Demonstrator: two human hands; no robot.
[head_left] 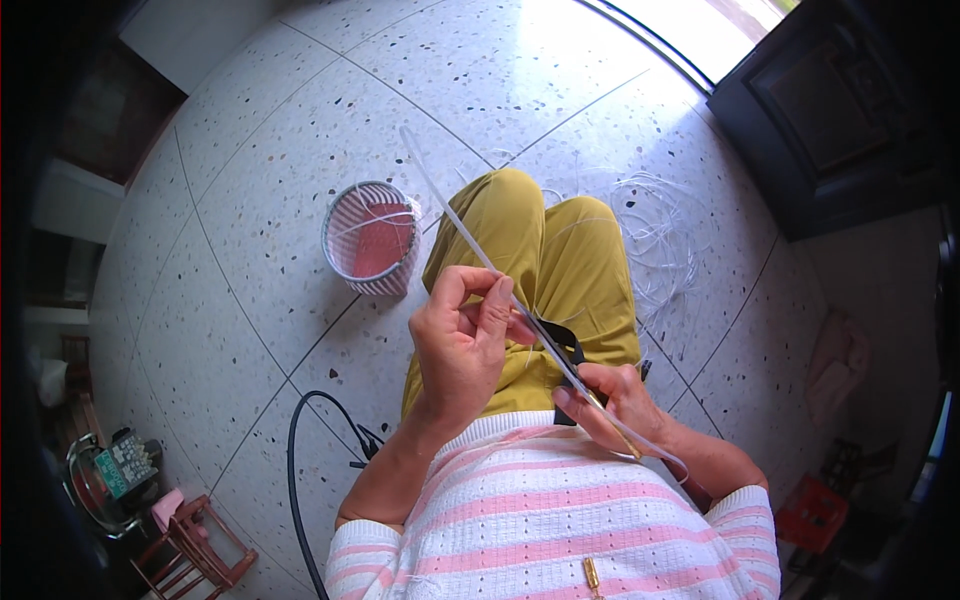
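Terrazzo floor [300,110], pale speckled stone with thin dividing lines, fills most of the view; widest open stretch runs left and ahead of the knees, up to a sunlit doorway threshold [660,45] at top. Dark wooden door [830,110] blocks the upper right. Left edge is crowded: dark furniture, a small red wooden stool [195,545] and clutter at lower left. Red crate [812,512] sits at lower right, so little room there.

Person is seated, mustard-yellow trousers [520,250] centre frame, pink-and-white striped knit top [540,520] at the bottom edge. Loose tangle of thin white plastic strands [660,235] lies on the floor just right of the knees. Black cable [297,450] loops on the floor just left of the person.

Small round woven basket, pink and white stripes [370,238], stands on the floor near the left knee, apart from it; inside only a pink base and a white strand or two across the rim.

Long thin translucent white plastic strip [470,240] runs diagonally from upper left, over the lap, to the right wrist. Left hand [462,345] is closed on it mid-length, fingers pinching. Right hand [612,400] is clamped on its lower part along with a black-handled tool [565,345]; the tool's kind can't be told. Hands near each other, not touching.
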